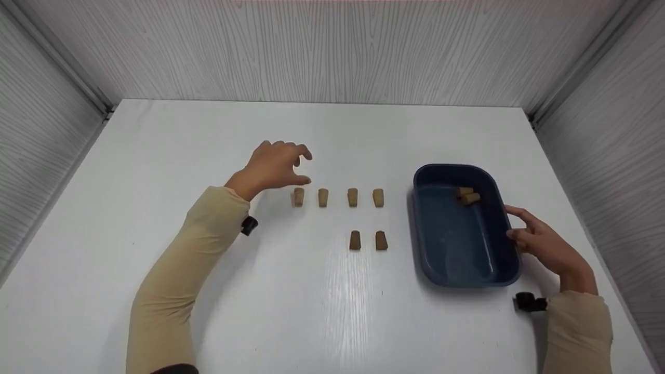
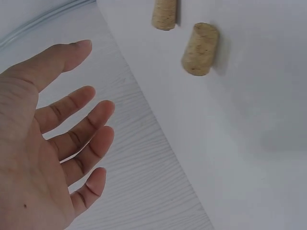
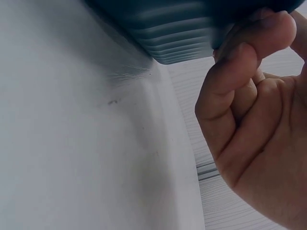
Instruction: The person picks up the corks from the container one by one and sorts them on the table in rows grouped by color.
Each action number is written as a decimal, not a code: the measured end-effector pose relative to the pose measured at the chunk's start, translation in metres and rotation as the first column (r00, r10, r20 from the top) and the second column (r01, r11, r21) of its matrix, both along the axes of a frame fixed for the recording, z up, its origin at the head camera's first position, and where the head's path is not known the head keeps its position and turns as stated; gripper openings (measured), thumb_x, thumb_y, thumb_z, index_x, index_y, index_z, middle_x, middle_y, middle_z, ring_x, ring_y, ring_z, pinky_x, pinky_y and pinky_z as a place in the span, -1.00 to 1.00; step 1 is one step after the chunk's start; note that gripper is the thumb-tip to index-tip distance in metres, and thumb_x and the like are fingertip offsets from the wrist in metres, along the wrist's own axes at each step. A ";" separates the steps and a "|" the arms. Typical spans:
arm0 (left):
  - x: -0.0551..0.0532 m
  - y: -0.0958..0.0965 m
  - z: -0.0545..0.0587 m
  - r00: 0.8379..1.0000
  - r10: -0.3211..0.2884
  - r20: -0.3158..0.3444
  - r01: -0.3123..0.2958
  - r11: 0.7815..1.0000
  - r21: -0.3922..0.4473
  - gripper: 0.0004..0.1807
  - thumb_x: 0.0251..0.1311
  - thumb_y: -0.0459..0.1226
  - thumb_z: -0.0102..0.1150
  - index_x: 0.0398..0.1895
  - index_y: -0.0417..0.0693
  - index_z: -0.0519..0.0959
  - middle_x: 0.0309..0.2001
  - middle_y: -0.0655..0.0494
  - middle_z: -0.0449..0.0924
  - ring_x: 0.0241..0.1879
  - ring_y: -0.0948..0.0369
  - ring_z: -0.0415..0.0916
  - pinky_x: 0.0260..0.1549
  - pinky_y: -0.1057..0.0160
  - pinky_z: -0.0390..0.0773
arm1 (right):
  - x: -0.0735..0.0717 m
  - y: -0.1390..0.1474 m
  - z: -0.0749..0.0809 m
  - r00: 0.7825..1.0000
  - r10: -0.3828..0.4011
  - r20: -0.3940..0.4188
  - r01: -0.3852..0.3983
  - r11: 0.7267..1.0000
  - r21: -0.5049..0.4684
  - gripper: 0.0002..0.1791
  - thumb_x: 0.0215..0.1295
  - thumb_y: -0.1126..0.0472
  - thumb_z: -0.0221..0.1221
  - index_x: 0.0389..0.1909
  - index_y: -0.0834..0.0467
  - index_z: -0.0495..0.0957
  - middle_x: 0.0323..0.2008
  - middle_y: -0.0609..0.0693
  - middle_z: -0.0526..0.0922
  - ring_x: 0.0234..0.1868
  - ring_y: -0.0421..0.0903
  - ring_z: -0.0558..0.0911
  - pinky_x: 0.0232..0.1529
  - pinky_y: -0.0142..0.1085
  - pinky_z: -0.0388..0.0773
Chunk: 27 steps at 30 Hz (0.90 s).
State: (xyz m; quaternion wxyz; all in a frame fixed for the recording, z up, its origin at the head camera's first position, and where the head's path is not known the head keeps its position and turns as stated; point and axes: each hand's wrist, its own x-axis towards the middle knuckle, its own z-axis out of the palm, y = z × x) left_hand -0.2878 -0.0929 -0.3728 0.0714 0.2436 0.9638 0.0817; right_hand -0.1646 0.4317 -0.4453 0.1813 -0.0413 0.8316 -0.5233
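Observation:
A row of several light corks [image 1: 353,197] stretches across the middle of the table. My left hand [image 1: 275,165] hovers just above the leftmost cork [image 1: 298,197], thumb and fingers spread apart, holding nothing. In the left wrist view that palm [image 2: 43,148] is bare, and a cork [image 2: 200,49] lies apart from the fingertips. At the right stands a dark blue plastic tub [image 1: 457,259]. My right hand [image 1: 550,246] grips its right rim, and in the right wrist view its fingers curl against the tub's wall [image 3: 177,33]. Two corks [image 1: 467,195] lie inside the tub.
Two darker brown corks [image 1: 355,240] [image 1: 381,240] sit in front of the light row, left of the tub. Pale wood-grain panels [image 1: 332,52] enclose the white table [image 1: 260,311] at the back and both sides.

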 end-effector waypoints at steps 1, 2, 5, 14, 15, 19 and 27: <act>-0.001 0.002 0.005 1.000 -0.006 -0.014 0.006 1.000 0.000 -0.44 0.10 0.01 0.33 0.15 0.01 0.53 -0.08 0.00 0.65 -0.03 0.00 0.55 -0.03 -0.03 0.40 | 0.000 0.000 0.000 1.000 0.006 0.000 -0.006 1.000 -0.007 -0.49 0.49 0.24 -0.07 0.40 -0.01 0.13 -0.60 -0.27 0.22 -0.47 -0.33 0.40 -0.28 -0.35 0.50; -0.002 0.004 0.010 1.000 -0.013 -0.026 0.013 1.000 -0.001 -0.45 0.10 0.01 0.32 0.15 0.02 0.52 -0.08 0.01 0.65 -0.03 0.00 0.54 -0.03 -0.04 0.40 | 0.000 -0.001 0.000 1.000 0.009 0.001 -0.009 1.000 -0.017 -0.49 0.49 0.24 -0.07 0.40 -0.01 0.13 -0.60 -0.27 0.22 -0.47 -0.33 0.39 -0.29 -0.35 0.49; -0.005 0.012 0.025 0.998 -0.028 -0.054 0.028 1.000 -0.013 -0.46 0.12 0.01 0.31 0.16 0.03 0.52 -0.07 0.01 0.65 -0.01 0.00 0.54 0.00 -0.04 0.39 | -0.001 -0.002 0.000 1.000 0.014 0.005 -0.014 0.999 -0.043 -0.50 0.49 0.25 -0.07 0.39 -0.02 0.13 -0.60 -0.27 0.22 -0.49 -0.34 0.37 -0.31 -0.35 0.46; -0.012 0.042 0.067 0.993 -0.081 -0.087 0.071 0.991 -0.113 -0.46 0.15 0.01 0.25 0.19 0.05 0.49 -0.06 0.01 0.60 0.03 -0.02 0.49 0.08 -0.07 0.34 | -0.003 -0.005 -0.001 1.000 0.006 0.006 -0.005 1.000 -0.028 -0.51 0.48 0.25 -0.06 0.38 -0.01 0.15 -0.61 -0.27 0.20 -0.49 -0.34 0.38 -0.27 -0.36 0.50; -0.013 0.045 0.071 0.992 -0.088 -0.090 0.077 0.990 -0.123 -0.46 0.16 0.01 0.25 0.19 0.05 0.49 -0.04 0.01 0.60 0.05 -0.02 0.49 0.08 -0.07 0.34 | -0.003 -0.005 -0.001 1.000 0.009 0.003 -0.009 1.000 -0.025 -0.50 0.48 0.25 -0.06 0.38 -0.01 0.15 -0.61 -0.26 0.20 -0.49 -0.33 0.38 -0.28 -0.36 0.50; -0.015 0.060 0.088 0.988 -0.108 -0.108 0.092 0.985 -0.145 -0.46 0.17 0.01 0.23 0.21 0.04 0.48 0.01 0.01 0.59 0.12 -0.03 0.46 0.08 -0.06 0.33 | -0.003 -0.005 -0.002 1.000 0.012 -0.007 -0.012 1.000 -0.018 -0.49 0.48 0.25 -0.05 0.40 0.01 0.13 -0.60 -0.26 0.20 -0.48 -0.32 0.38 -0.28 -0.35 0.49; -0.021 0.096 0.111 0.976 -0.143 -0.163 0.122 0.983 -0.134 -0.46 0.17 -0.03 0.22 0.22 0.06 0.47 0.12 0.04 0.57 0.15 0.01 0.46 0.11 -0.03 0.32 | -0.002 -0.006 -0.002 1.000 0.012 -0.001 -0.012 1.000 0.015 -0.43 0.48 0.21 -0.04 0.45 0.08 0.06 -0.57 -0.25 0.29 -0.40 -0.30 0.48 -0.22 -0.36 0.51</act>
